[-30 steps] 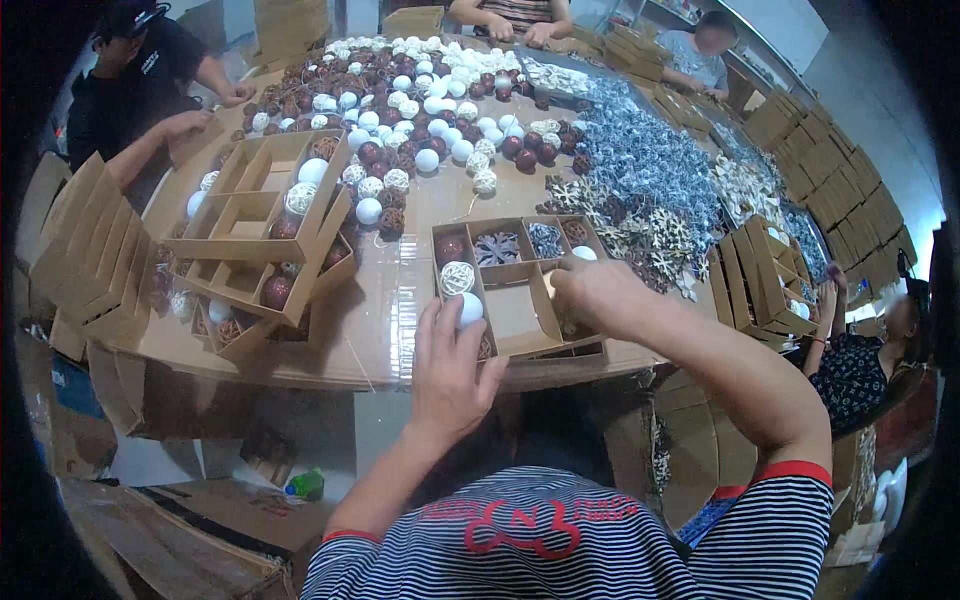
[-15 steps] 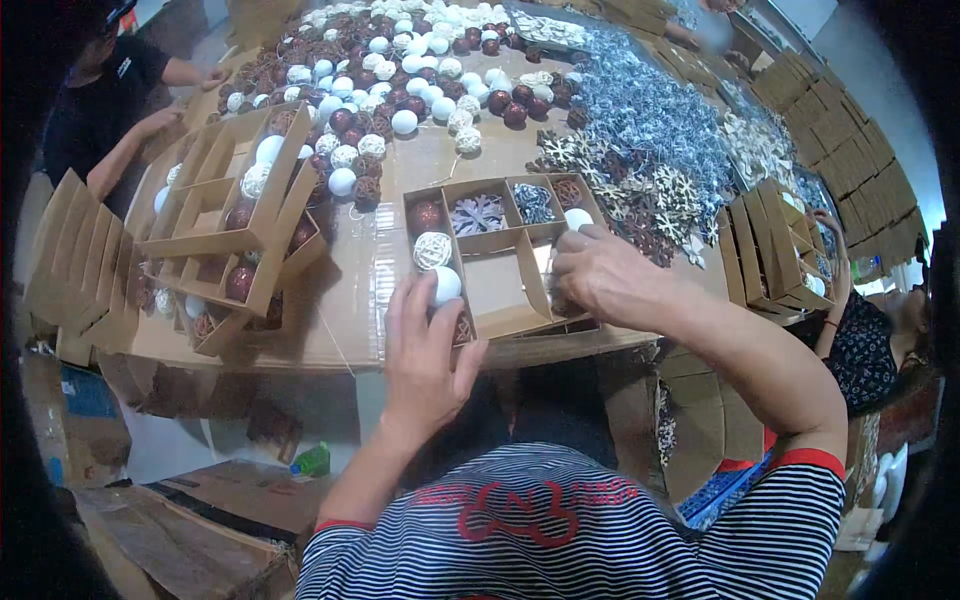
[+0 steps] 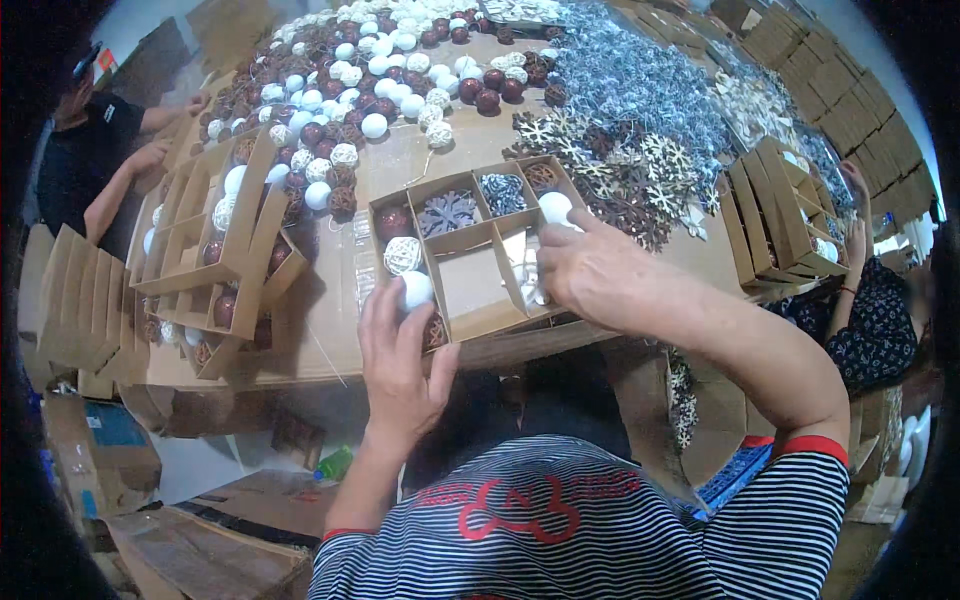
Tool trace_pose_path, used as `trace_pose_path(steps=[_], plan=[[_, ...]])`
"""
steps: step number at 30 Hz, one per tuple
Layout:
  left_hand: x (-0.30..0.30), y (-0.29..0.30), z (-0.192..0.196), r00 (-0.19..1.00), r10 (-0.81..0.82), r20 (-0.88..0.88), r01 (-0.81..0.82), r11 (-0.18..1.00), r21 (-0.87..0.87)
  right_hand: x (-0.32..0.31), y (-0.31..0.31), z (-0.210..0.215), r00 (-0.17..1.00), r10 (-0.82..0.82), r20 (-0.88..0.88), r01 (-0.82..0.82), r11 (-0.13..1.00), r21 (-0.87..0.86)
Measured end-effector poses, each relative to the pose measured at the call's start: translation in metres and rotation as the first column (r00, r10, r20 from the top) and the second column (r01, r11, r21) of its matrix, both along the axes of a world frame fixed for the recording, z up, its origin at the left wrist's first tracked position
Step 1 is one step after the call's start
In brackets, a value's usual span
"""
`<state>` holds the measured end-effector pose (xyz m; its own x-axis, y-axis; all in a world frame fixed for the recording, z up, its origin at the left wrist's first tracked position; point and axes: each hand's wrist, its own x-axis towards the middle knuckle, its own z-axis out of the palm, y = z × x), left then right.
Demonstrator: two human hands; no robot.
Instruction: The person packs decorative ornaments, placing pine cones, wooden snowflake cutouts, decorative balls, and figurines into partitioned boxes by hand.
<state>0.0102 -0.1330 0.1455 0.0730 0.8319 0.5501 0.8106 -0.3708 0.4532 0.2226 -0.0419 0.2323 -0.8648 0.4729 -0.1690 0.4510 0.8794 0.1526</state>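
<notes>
1. Head view: we are partway through filling the divided cardboard box [image 3: 470, 262] at the table's near edge. Several cells hold balls and snowflakes; the large middle cell [image 3: 472, 284] looks bare.
2. Our left hand [image 3: 400, 360] grips a white ball [image 3: 415, 290] at the box's left column; our right hand [image 3: 590, 275] curls around another white ball [image 3: 555, 207].

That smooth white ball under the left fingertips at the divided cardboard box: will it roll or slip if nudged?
Probably rolls: the smooth white ball is round, resting at the rim of the divided cardboard box. Its plain surface looks smooth, so possibly slippery. The left hand steadies it with fingertips alone, so it seems light.
</notes>
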Motion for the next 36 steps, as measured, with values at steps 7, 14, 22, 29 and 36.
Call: trace_pose_path(steps=[7,14,22,29,36], plan=[[0.024,-0.011,0.011,0.939,-0.009,-0.343,0.071,0.983,0.167,-0.003,0.001,-0.008,0.995,-0.033,-0.099,0.041,0.996,0.073],[0.033,0.011,0.020,0.888,-0.160,-0.431,0.222,0.970,0.097,-0.008,0.001,-0.010,0.996,0.022,-0.083,-0.005,0.981,0.193],[0.032,0.014,0.020,0.902,-0.175,-0.394,0.228,0.970,0.091,0.003,0.003,-0.010,0.989,0.045,-0.138,-0.031,0.994,0.102],[0.028,0.012,0.021,0.898,-0.188,-0.397,0.228,0.972,0.055,0.003,-0.010,-0.001,1.000,-0.010,-0.002,0.010,0.999,-0.040],[0.026,0.011,0.028,0.890,-0.209,-0.406,0.233,0.973,0.009,0.003,-0.015,0.004,0.999,0.012,-0.047,-0.011,1.000,0.016]])
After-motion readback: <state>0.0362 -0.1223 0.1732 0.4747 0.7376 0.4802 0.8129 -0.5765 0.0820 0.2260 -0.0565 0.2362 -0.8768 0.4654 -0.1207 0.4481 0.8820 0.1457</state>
